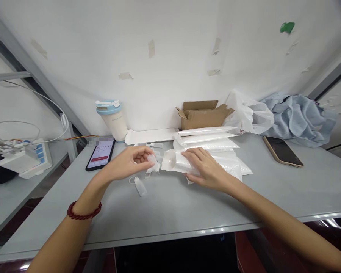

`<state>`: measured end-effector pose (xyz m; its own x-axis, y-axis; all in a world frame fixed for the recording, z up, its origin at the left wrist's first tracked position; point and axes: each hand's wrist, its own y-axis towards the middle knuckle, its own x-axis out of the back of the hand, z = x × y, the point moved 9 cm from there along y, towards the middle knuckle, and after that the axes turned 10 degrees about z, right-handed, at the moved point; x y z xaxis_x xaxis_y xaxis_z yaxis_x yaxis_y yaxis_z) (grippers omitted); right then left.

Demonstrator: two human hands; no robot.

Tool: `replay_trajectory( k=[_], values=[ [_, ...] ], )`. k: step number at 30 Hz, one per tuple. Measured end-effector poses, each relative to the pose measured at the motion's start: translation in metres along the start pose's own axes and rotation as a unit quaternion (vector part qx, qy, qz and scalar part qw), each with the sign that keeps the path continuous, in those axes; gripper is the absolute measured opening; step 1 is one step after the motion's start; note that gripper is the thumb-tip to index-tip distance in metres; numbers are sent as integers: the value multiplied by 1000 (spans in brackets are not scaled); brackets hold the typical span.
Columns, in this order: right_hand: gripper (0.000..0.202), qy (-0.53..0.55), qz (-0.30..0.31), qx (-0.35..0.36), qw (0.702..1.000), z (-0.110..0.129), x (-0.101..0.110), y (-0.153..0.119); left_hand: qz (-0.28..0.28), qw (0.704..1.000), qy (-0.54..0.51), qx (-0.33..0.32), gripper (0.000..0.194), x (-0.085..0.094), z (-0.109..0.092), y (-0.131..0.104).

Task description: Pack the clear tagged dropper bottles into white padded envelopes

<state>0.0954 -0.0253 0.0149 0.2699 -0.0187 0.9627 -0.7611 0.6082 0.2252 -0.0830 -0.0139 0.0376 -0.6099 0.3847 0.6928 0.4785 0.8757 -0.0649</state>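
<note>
My left hand (133, 162) is closed, thumb and fingers pinched on a small translucent squeeze bottle (152, 160) just left of the mailer's mouth. My right hand (205, 167) grips a white bubble mailer (184, 162), its open end and flap turned toward my left hand. Under and behind it lie more white bubble mailers (207, 141) in a loose stack. A single small bottle (140, 187) with a looped cap strap rests on the table in front of my left hand. Several others lie behind that hand, partly hidden by it.
Along the wall stand a cup with a blue lid (113, 119), an open cardboard box (204, 116), a white plastic bag (248, 113) and a bundled blue cloth (298, 119). One phone (100, 153) showing a timer lies left, another phone (283, 151) right. A power strip (36, 159) with cables sits far left.
</note>
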Motion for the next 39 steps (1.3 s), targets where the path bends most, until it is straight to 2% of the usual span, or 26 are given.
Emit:
replay_trajectory(
  k=[2,5,7,10,12,15,18,21,23,27,30,32,35,37,39],
  values=[
    [52,8,2,0,1000,0,0,0,-65,997,-42,-28,21,15,-3,-3],
    [53,15,-4,-4,1000,-1,1,0,-113,989,-78,-60,22,20,-8,-4],
    [53,18,-11,-6,1000,-2,2,0,-120,987,-89,-64,22,15,-10,-1],
    [53,22,-22,-3,1000,-1,4,0,-97,990,-88,-60,24,-3,-11,7],
    [52,23,-28,0,999,-1,5,0,-82,993,-61,-66,26,-17,-10,11],
    [48,22,-36,-1,999,-1,6,0,-94,990,22,-107,26,-31,-15,14],
    [44,21,-39,-8,999,-2,7,0,-132,981,80,-120,22,-31,-19,11],
    [43,19,-49,-24,998,-6,10,0,-163,979,109,-53,20,-21,-12,8],
    [41,17,-64,-37,997,-10,13,-1,-118,984,130,6,21,-25,-3,11],
    [41,18,-85,-58,995,-19,18,-2,75,983,158,62,21,-64,15,17],
    [42,20,-87,-60,994,-21,18,-2,109,979,157,68,17,-79,15,18],
    [43,18,-90,-52,994,-21,17,-2,139,981,109,77,14,-83,13,17],
    [42,10,-91,-42,995,-20,16,-2,179,978,-21,102,12,-71,11,9],
    [41,6,-89,-39,995,-20,16,-2,144,981,-83,105,16,-45,12,5],
    [40,5,-87,-37,996,-19,15,-2,57,985,-133,88,18,-12,15,1]
  ],
)
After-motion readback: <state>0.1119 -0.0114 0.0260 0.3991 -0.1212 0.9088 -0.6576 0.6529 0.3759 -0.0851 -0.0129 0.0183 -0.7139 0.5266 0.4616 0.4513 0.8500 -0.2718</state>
